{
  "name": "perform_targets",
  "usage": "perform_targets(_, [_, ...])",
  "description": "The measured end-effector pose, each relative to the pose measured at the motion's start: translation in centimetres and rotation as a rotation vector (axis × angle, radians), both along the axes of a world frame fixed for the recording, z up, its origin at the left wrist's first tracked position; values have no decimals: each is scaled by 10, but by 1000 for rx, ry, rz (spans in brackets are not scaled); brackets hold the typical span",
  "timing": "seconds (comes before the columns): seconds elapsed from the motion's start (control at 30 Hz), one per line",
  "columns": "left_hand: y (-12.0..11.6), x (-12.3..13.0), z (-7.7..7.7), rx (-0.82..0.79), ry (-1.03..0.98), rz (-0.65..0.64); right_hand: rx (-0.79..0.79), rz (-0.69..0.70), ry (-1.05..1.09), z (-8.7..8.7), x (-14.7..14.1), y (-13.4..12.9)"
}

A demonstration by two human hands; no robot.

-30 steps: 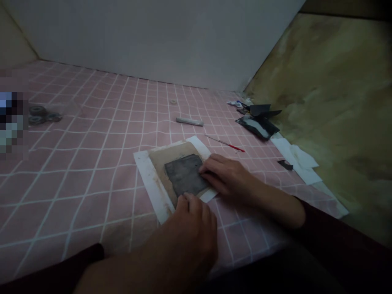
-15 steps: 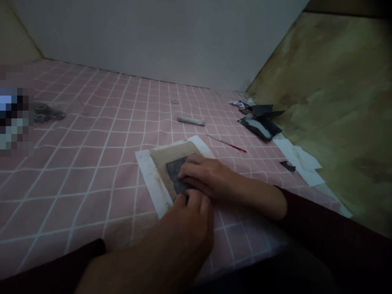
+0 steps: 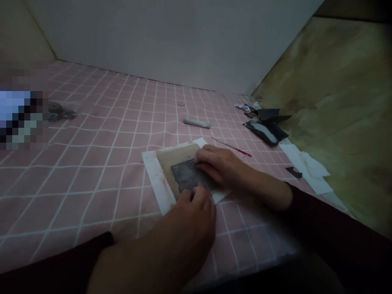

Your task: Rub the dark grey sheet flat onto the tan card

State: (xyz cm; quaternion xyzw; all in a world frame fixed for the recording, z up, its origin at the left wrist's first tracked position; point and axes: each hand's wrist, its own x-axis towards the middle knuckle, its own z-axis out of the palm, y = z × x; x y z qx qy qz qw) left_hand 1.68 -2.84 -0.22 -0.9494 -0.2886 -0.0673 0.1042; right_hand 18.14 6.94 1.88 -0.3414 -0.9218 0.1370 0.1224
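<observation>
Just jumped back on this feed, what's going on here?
A person has the left hand at the near edge of a dark flat piece and the right hand at its right side; whether the fingers pinch or only press is unclear. The piece lies on a brown sheet over white paper. Beyond are a red-handled tool and a gray rod.

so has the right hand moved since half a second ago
Yes: judged against the grey rod lying beyond it, the right hand has shifted rightward and forward, closer to the rod.
</observation>
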Motion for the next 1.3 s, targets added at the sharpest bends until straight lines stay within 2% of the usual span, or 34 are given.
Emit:
perform_targets(0.1, [0, 2, -2, 14, -8, 8, 50, -57, -11, 0, 9, 4])
perform_targets(0.3, [2, 1, 4, -77, -25, -20, -23, 60, 47, -5, -8, 0])
perform_targets(0.5, [-1, 1, 2, -7, -20, -5, 37, -52, 29, -4, 6, 5])
perform_targets(0.7, [1, 0, 6, -83, 0, -28, -18, 47, 65, -4, -13, 2])
perform_targets(0.87, [4, 0, 5, -54, 14, -30, 56, -56, -7, -2, -4, 7])
perform_targets(1.0, [3, 1, 8, -103, 29, -29, -29, 56, -6, -2, -23, 5])
perform_targets(1.07, [3, 0, 9, -116, 23, -31, -39, 75, 19, -3, -23, 5])
perform_targets(1.23, [2, 0, 7, -76, 26, -22, 71, -90, 6, -6, 3, 11])
perform_targets(1.3, [2, 0, 7, -79, 36, -23, 56, -86, 13, -7, -1, 9])
